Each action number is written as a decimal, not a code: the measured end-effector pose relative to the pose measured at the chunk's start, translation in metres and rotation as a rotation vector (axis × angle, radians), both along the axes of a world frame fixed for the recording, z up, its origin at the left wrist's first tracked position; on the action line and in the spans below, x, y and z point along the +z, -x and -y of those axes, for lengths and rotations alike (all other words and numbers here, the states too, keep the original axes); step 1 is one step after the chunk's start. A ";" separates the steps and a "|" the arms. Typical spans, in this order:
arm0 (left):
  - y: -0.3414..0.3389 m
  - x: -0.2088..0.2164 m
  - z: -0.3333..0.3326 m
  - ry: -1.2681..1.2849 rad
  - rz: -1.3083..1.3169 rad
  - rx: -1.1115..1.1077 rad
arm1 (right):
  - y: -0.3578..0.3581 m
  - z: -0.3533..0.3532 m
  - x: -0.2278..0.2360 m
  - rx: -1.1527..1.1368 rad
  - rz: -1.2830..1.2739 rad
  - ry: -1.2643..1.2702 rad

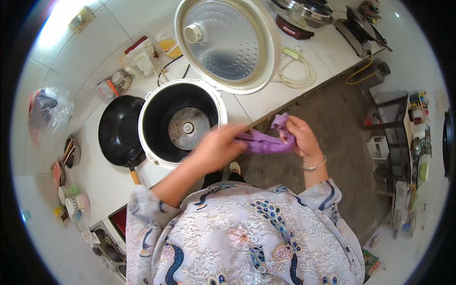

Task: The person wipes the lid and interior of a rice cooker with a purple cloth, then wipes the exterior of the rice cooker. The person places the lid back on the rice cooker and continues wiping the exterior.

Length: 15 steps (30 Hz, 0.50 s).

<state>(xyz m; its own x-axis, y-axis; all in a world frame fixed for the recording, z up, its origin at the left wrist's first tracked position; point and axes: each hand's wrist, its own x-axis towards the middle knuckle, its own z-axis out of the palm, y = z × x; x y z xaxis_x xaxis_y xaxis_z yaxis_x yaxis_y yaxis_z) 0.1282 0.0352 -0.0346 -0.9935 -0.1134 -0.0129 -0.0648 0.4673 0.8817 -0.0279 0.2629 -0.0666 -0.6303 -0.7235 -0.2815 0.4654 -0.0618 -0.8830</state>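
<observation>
A purple cloth (266, 144) is stretched between my two hands, in front of my body and just right of the rice cooker. My right hand (302, 135) is closed round one end, with a bunched bit of cloth sticking up above the fingers. The other end is in my left hand (219, 146), which is blurred and seen from its back, its fingers mostly hidden. Beside that hand stands the large white rice cooker (222, 108), its dark inside bare down to a metal heating plate (185, 130). Its lid (228, 40) is raised, showing a dimpled metal inner face.
A black wok (118, 128) with a wooden handle sits left of the cooker on the white counter (97, 190). Coiled pale cable (299, 71) lies right of the lid. A metal pot (306, 12) stands farther back. Shelves (399, 142) line the right side.
</observation>
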 end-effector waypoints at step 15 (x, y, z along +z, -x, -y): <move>0.006 0.054 0.062 0.144 -0.645 0.496 | -0.048 0.044 0.033 -0.221 -0.277 0.193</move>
